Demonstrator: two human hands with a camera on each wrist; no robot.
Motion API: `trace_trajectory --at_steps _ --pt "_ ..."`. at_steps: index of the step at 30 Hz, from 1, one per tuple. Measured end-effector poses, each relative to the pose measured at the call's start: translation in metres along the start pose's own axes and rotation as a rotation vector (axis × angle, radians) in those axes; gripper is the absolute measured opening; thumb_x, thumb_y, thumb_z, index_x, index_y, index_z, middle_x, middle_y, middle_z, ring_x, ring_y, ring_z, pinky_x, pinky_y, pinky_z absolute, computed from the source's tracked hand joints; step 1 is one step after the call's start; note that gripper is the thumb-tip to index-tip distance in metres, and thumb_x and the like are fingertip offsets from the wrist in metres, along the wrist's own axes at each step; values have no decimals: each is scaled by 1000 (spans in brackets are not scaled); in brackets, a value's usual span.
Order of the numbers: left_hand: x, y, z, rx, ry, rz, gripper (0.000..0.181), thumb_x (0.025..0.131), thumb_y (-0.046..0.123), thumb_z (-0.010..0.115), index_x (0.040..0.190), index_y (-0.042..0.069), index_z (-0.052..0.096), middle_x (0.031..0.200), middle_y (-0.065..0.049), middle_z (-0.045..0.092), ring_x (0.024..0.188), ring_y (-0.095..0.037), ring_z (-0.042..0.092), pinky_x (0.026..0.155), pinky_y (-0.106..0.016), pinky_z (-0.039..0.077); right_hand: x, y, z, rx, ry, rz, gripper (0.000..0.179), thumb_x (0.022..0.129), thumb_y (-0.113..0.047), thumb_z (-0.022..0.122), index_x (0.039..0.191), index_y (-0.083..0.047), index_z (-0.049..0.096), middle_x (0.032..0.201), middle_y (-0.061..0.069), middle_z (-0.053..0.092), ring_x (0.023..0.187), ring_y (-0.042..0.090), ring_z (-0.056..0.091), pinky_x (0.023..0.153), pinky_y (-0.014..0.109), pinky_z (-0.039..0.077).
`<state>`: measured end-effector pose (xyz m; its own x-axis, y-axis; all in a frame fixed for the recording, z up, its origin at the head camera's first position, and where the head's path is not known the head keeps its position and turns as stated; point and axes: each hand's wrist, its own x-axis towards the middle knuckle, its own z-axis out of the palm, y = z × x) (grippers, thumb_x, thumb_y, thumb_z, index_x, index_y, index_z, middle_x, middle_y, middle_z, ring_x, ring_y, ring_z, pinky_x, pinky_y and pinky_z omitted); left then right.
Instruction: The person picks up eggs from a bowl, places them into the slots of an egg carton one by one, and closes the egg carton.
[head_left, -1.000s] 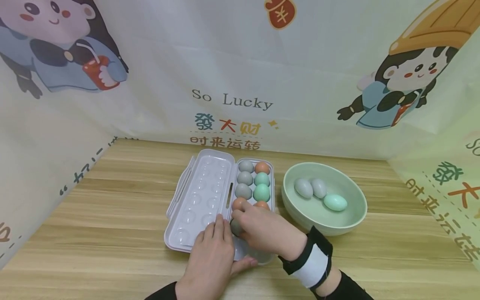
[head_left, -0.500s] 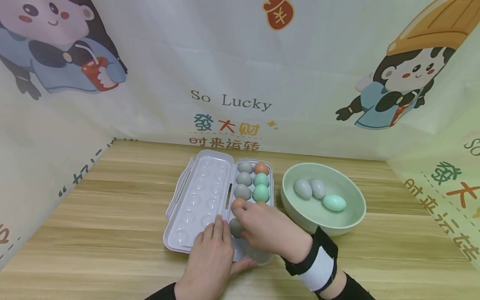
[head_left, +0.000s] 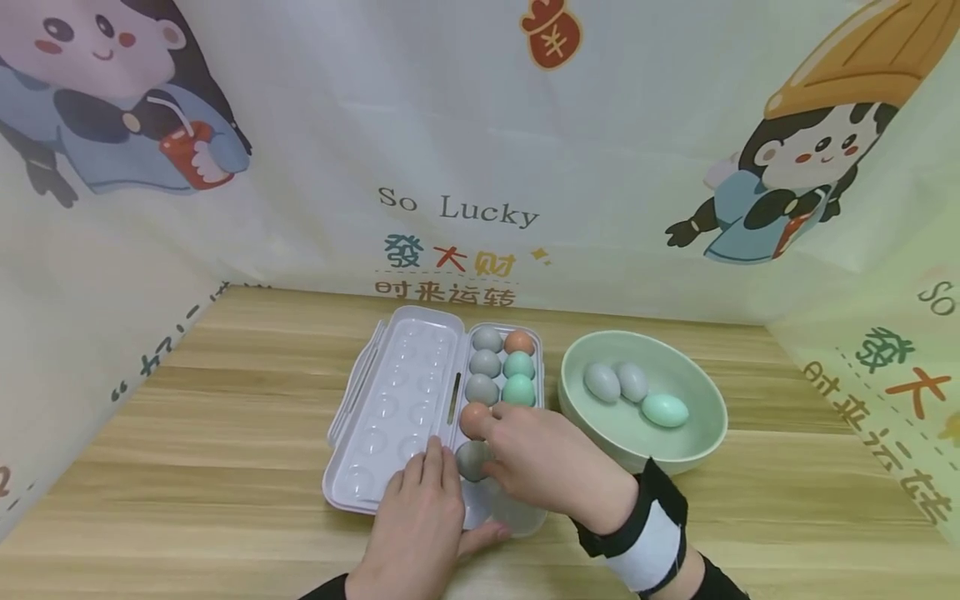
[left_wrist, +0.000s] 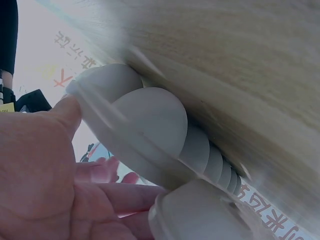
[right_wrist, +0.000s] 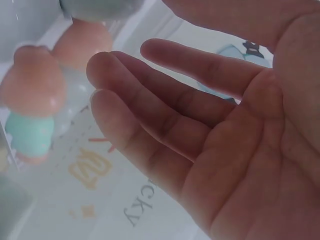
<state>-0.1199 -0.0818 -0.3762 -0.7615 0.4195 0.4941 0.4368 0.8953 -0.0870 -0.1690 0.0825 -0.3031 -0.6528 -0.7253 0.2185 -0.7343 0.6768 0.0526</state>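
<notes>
An egg carton (head_left: 393, 404) lies with its lid folded out to the left. Grey, green and orange eggs sit in two columns on its right side. My left hand (head_left: 423, 517) rests fingers on the carton's near end, its thumb at the front edge; the left wrist view shows the carton's rounded cups (left_wrist: 152, 120) from below. My right hand (head_left: 551, 458) is over the right column, fingertips right by an orange egg (head_left: 473, 421) and a grey egg (head_left: 472, 461). In the right wrist view its loosely bent fingers (right_wrist: 160, 120) hold nothing. The hand hides the cups beneath it.
Close to the carton's right stands a pale green bowl (head_left: 693, 457) with a green egg (head_left: 664, 410) and two pale lilac eggs (head_left: 602, 383) in it. A printed cloth (head_left: 450, 125) walls off the back and sides of the wooden table (head_left: 187, 458).
My right hand has drawn slightly to the right, showing more of the orange and grey eggs by its fingertips. The left hand stays on the carton. The head view has shifted a little.
</notes>
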Motion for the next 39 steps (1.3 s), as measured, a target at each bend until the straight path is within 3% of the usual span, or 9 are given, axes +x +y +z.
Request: trace_trajectory --at_steps 7,13,20,24,27,32,39 --pt "2 1 0 -16 -32 2 102 71 78 52 116 -14 57 118 -28 56 104 -33 56 78 -38 46 -17 5 -16 -14 -19 63 15 79 -18 73 83 -14 58 74 -5 47 62 11 48 55 24 41" --pt "3 2 1 -5 -45 -4 101 72 77 52 117 -14 56 120 -28 55 105 -33 55 81 -39 44 -32 29 -38 -87 11 100 15 80 -21 71 83 -13 58 73 -6 47 62 13 50 53 28 41" --pt "3 1 3 -17 -53 -20 102 72 78 50 116 -14 56 120 -28 54 103 -34 55 81 -40 44 -37 82 -62 -143 -156 159 14 84 -19 69 85 -9 59 71 -3 47 59 11 44 53 26 38" --pt "1 1 3 -41 -48 -32 100 72 76 54 116 -14 55 119 -29 54 101 -35 55 81 -40 44 -37 104 -60 -136 -240 155 10 83 -15 69 84 -9 61 72 -1 49 61 12 45 53 27 38" --pt "1 0 2 -51 -46 -36 100 72 75 55 116 -15 55 119 -29 54 100 -35 55 81 -40 44 -36 116 -58 -117 -277 102 9 81 -11 68 87 -7 63 76 0 53 63 12 48 54 27 41" --pt "0 0 2 -62 -45 -41 100 72 75 54 116 -15 54 119 -29 53 100 -36 54 80 -41 44 -30 134 -49 -111 -329 60 20 79 -9 70 97 -3 65 82 4 55 65 12 50 57 25 43" --pt "1 1 2 -65 -33 -36 101 71 75 54 116 -15 54 119 -29 53 99 -36 54 80 -41 44 -26 147 -27 -209 -391 -34 38 75 -16 79 107 -1 66 91 7 58 78 16 57 71 28 50"
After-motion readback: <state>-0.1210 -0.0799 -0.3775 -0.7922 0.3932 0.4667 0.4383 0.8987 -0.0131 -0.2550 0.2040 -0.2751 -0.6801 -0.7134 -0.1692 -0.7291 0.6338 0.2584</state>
